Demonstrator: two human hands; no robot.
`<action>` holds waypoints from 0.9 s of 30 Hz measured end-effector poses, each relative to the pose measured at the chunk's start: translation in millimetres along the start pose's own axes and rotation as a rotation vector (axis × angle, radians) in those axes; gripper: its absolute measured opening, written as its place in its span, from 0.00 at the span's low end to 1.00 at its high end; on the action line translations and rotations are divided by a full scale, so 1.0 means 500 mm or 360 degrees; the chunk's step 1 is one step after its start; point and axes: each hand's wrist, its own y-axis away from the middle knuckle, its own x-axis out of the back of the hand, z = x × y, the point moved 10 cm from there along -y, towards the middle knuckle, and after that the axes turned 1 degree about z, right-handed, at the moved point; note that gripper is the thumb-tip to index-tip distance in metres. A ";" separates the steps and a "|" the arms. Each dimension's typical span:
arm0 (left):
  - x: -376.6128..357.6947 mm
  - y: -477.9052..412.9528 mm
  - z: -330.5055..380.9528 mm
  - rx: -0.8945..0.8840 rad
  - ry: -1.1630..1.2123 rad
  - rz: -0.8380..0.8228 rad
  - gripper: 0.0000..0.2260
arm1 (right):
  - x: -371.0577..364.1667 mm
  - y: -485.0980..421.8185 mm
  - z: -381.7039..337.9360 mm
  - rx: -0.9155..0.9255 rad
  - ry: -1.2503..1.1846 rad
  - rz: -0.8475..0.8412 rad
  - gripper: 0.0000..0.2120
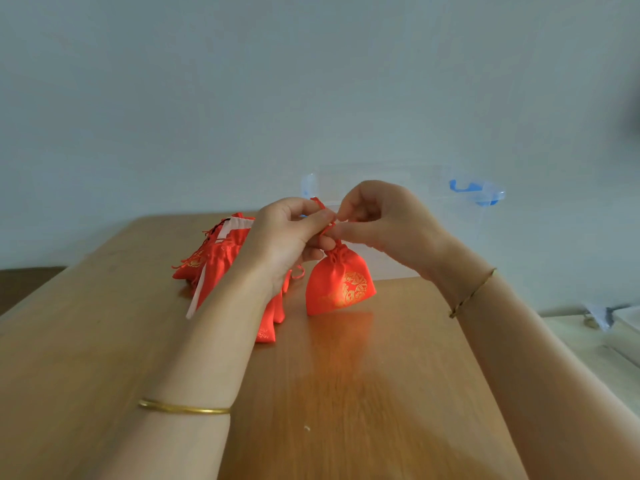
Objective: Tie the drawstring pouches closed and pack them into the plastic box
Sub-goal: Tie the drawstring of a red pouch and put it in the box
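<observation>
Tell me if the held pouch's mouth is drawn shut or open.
Drawn shut: the red pouch has its neck bunched tight under the drawstring that the left hand and right hand pinch. Knot: cannot tell.

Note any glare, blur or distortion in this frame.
Head view: soft, even light, no hard shadows; the glossy table mirrors a red glow below the held pouch; the clear plastic box nearly fades into the pale wall; wide-angle stretch grows toward the edges.

**Soft light, soft focus**

Diffuse, moderately bright light leaves only faint shadows. The glossy table (pixel 346 393) shows an orange reflection just below the red pouch (pixel 337 289) and a pale sheen toward 6 o'clock. Edges at 3 and 9 o'clock bow and blur.
</observation>
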 end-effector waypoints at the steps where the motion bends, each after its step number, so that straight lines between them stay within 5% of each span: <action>1: 0.002 0.000 -0.001 0.0001 0.0000 0.0017 0.05 | -0.003 -0.001 -0.008 0.0074 0.0066 0.0016 0.08; 12: 0.025 0.003 0.015 0.0003 -0.0025 0.0213 0.06 | -0.005 0.004 -0.054 0.0369 0.0681 0.0121 0.01; 17: 0.067 0.002 0.037 -0.0109 -0.0083 0.0442 0.07 | 0.011 -0.003 0.006 -0.0039 0.0121 0.0128 0.06; 22: 0.004 0.025 0.100 -0.0501 -0.0713 0.0140 0.06 | 0.006 0.004 0.062 -0.0397 -0.0386 0.0077 0.12; 27: -0.007 0.027 0.099 -0.0557 -0.1036 0.0235 0.04 | -0.013 0.011 0.066 -0.0477 -0.0685 -0.0081 0.09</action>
